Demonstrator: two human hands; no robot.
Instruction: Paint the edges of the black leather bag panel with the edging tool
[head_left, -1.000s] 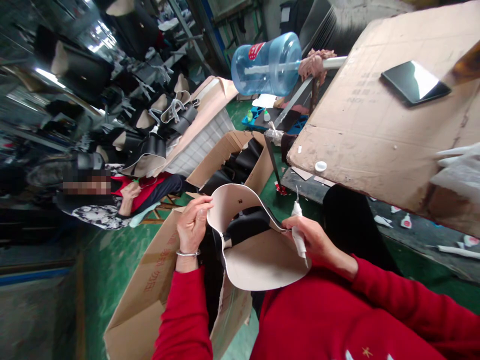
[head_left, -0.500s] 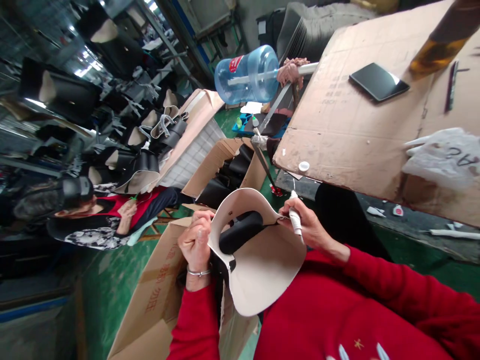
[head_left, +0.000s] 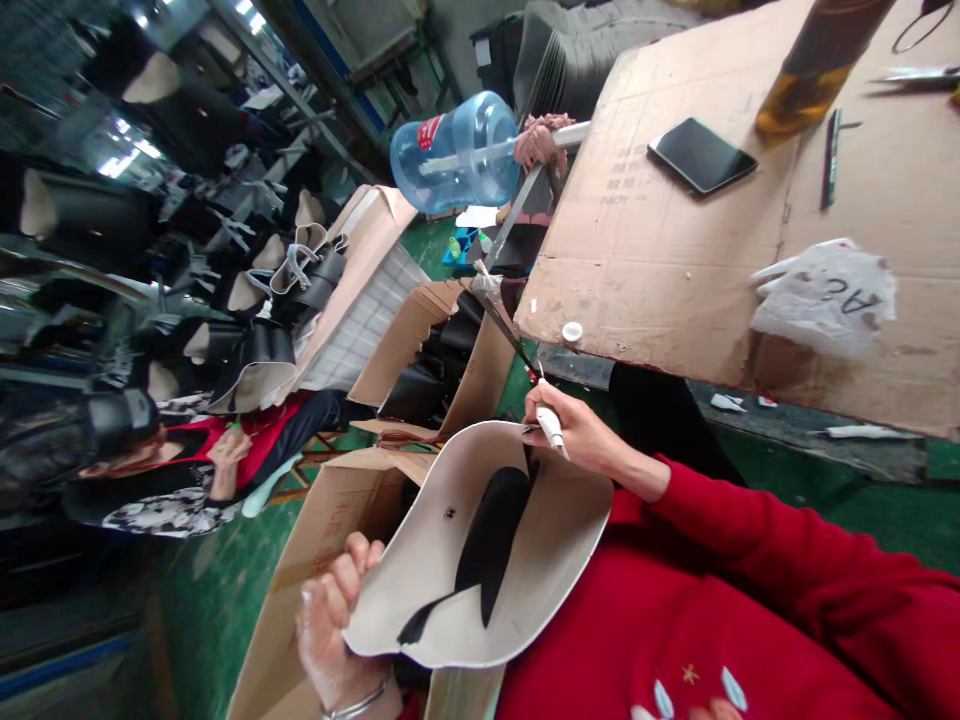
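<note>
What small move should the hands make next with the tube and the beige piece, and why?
Probably bring the tube tip down onto the edge of the beige piece. The right hand holds the tube just at the piece's upper edge, while the left hand grips the lower edge and holds the piece spread open.

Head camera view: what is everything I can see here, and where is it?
leather piece: one, cream inside with black showing, curved open between both hands
glue tube: one, white, in the right hand
cardboard boxes: two, brown, open, left of the hands
cardboard sheet: one, brown, covering the table at upper right
tablet: one, black, flat on the cardboard sheet
plastic bag: one, white with writing, on the cardboard sheet
cap: one, white, near the sheet's edge
water jug: one, blue, lying on its side behind
other person: one, seated at left, red and patterned clothes
left hand: grips the leather's lower edge
right hand: holds the tube at the leather's upper edge
</note>
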